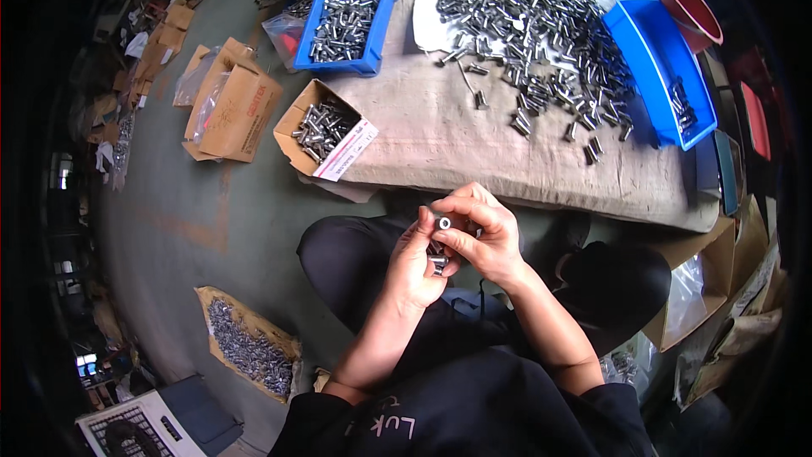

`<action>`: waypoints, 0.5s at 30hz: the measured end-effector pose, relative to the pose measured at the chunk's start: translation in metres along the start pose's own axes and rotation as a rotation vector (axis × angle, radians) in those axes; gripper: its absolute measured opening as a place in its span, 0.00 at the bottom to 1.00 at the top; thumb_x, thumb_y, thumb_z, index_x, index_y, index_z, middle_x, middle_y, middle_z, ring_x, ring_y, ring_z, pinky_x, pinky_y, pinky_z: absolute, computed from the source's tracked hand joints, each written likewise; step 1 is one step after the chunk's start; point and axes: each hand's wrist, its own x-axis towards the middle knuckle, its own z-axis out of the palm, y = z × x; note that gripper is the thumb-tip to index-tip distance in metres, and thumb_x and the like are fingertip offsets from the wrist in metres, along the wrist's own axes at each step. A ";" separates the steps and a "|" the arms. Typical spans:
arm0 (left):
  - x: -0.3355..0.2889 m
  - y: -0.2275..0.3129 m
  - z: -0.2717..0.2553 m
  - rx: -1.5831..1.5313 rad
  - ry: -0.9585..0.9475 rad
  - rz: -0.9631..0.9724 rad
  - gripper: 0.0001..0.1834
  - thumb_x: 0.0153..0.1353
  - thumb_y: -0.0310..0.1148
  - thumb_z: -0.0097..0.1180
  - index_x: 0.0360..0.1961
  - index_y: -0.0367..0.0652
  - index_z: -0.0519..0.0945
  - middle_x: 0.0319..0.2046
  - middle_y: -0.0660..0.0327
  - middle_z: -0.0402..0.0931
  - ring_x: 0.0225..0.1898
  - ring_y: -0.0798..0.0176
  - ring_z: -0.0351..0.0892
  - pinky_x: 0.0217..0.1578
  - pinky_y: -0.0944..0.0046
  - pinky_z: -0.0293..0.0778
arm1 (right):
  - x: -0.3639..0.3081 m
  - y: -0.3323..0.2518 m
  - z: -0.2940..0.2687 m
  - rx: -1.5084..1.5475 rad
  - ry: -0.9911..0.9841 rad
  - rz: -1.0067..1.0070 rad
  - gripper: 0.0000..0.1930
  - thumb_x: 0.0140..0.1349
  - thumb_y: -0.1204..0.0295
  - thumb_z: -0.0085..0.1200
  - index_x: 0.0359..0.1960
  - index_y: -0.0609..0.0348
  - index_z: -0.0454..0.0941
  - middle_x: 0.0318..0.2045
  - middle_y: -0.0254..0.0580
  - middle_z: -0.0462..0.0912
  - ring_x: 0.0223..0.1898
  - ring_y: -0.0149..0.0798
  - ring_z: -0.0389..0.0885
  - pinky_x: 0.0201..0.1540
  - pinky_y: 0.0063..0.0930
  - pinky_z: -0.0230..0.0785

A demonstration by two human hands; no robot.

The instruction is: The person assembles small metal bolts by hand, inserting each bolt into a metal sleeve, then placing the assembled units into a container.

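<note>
Close in front of my body, both hands meet over my lap. My right hand [492,239] pinches a small shiny metal cylinder [444,222] with a round hole in its end face, and my left thumb rests against it. More metal cylinders [437,263] lie in the curled palm of my left hand [411,269]; fingers partly cover them. Beyond my hands, a large loose pile of similar metal parts [541,25] spreads over the cloth-covered table [423,135]. An open carton [292,123] of these parts stands at the table's near left corner.
A blue bin [391,13] of metal parts stands at the back left. Another blue bin [647,76] holds a few parts at the right, beside a red bucket [689,13]. Cardboard boxes [254,110] and a parts-covered tray [292,355] lie on the floor at left.
</note>
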 end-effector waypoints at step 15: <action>-0.030 -0.019 0.005 0.177 0.050 -0.029 0.20 0.64 0.44 0.38 0.44 0.38 0.69 0.27 0.59 0.72 0.19 0.68 0.68 0.13 0.73 0.62 | -0.048 -0.020 -0.024 -0.225 -0.043 0.119 0.12 0.48 0.75 0.60 0.37 0.56 0.76 0.20 0.32 0.71 0.20 0.26 0.69 0.25 0.20 0.64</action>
